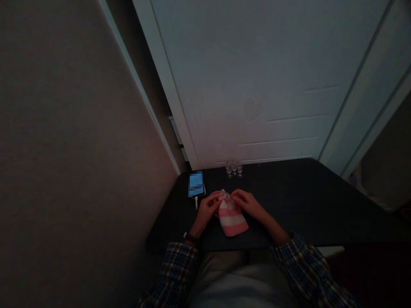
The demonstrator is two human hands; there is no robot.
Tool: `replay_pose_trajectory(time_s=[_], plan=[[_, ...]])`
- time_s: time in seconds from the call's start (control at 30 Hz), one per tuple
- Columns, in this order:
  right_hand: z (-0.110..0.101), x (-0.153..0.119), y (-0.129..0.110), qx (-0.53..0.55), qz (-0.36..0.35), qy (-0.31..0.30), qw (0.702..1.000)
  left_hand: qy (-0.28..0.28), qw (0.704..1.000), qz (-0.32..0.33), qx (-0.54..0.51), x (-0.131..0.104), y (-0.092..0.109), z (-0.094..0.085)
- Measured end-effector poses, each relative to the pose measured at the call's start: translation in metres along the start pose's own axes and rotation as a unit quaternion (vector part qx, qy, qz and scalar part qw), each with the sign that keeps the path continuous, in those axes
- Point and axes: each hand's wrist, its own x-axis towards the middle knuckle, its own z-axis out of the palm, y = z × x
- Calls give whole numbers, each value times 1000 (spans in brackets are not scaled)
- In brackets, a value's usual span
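Note:
A small pink and white striped cloth piece (231, 218), shaped like a pouch, hangs down over the dark table between my hands. My left hand (209, 207) pinches its upper left edge, fingers closed on the fabric. At the upper right edge, my right hand (247, 202) has its fingers closed on the cloth too. The cloth is bunched at the top, where a thin light strand or edging shows; its fine detail is too dim to tell.
On the dark table (305, 196), a phone (196, 185) with a lit screen and white cable plug (196, 202) lies left of my hands. Several small clear glasses (234, 169) stand at the back edge, before a white panel (282, 77) with heart patterns.

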Motion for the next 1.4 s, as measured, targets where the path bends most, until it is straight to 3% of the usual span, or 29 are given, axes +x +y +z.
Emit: replay_pose_trajectory(time_s=[0.57,1.4], plan=[[0,-2,-3,-5,-4,-14,1000,-65,997,4,-33,1,1,0],[0,0,-4,3,0,-22,1000,4,1000,7,-30,2,1,2]])
